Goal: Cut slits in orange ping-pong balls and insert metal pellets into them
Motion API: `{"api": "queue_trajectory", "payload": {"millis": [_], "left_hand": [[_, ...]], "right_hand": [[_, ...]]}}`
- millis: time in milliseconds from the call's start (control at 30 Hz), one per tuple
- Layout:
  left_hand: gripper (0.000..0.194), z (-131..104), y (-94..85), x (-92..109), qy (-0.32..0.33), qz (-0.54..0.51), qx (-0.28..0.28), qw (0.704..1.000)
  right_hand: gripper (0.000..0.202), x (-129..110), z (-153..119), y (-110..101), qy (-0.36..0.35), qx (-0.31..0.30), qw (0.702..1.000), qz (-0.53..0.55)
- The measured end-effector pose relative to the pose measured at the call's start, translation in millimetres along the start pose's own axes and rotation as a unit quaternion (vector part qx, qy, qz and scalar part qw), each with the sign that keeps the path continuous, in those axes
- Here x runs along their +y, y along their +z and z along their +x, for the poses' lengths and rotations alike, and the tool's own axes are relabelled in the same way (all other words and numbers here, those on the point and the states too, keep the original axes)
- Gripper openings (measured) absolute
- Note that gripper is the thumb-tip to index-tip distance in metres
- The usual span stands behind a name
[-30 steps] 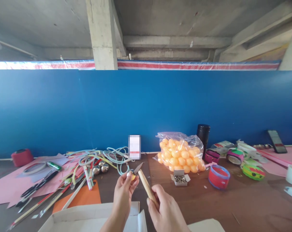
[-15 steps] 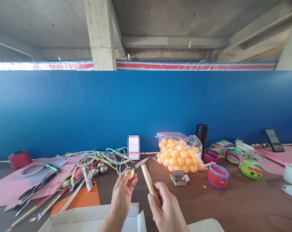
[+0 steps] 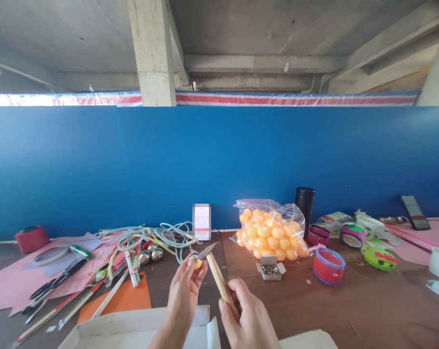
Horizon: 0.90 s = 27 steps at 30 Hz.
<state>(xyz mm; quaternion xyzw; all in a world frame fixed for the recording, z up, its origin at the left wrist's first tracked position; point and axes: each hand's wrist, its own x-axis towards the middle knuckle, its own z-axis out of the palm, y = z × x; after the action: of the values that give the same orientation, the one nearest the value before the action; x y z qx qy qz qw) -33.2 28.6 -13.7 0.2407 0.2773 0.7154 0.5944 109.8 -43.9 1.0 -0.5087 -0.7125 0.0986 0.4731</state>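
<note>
Pinched in the fingers of my left hand [image 3: 185,286] is an orange ball [image 3: 196,263] with shiny silver metal on its upper part. My right hand [image 3: 243,310] is closed round the wooden handle of a hammer [image 3: 217,276]. The hammer's pointed metal head is at the ball's upper right; whether it touches the metal is too small to tell. Right of the hammer stands a small open box of metal pieces [image 3: 271,269], in front of a clear bag of orange balls [image 3: 270,235].
A white box [image 3: 106,327] lies at the near left. Coloured paper, scissors [image 3: 55,281], pens, pale tubing [image 3: 161,237] and silver balls [image 3: 156,254] cover the left side. At the right are a red and blue ring [image 3: 328,266], a black cylinder [image 3: 304,208] and a phone [image 3: 415,212].
The hammer head has moved left and slightly down, closer to the ball. My right hand has shifted slightly left with the handle. My left hand has barely moved.
</note>
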Motion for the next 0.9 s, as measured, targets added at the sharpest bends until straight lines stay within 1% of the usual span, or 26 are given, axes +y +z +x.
{"api": "queue_trajectory", "payload": {"millis": [167, 367, 533, 667, 800, 900], "left_hand": [[0.014, 1.4, -0.9, -1.3, 0.004, -0.017, 0.016, 1.0], [0.011, -0.6, 1.5, -0.9, 0.001, -0.008, 0.018, 1.0], [0.012, 1.6, -1.8, -3.3, 0.006, -0.003, 0.029, 1.0], [0.009, 3.9, -4.1, -5.4, 0.004, 0.006, 0.025, 1.0], [0.014, 3.1, -1.7, -5.3, 0.004, 0.015, 0.026, 1.0], [0.012, 2.1, 0.2, -4.6, 0.009, 0.016, 0.029, 0.999]], "right_hand": [[0.008, 1.7, -1.6, 2.6, -0.011, -0.014, 0.999, -0.04], [0.008, 1.2, -1.0, 0.6, -0.009, -0.011, 0.999, -0.041], [0.01, 0.2, -0.2, -2.1, -0.013, -0.043, 0.997, -0.059], [0.009, -0.5, 1.4, -4.0, -0.016, -0.035, 0.997, -0.059], [0.009, -1.0, 1.6, -4.0, -0.019, -0.038, 0.997, -0.06], [0.009, 0.1, 0.5, -2.4, -0.018, -0.023, 0.998, -0.049]]}}
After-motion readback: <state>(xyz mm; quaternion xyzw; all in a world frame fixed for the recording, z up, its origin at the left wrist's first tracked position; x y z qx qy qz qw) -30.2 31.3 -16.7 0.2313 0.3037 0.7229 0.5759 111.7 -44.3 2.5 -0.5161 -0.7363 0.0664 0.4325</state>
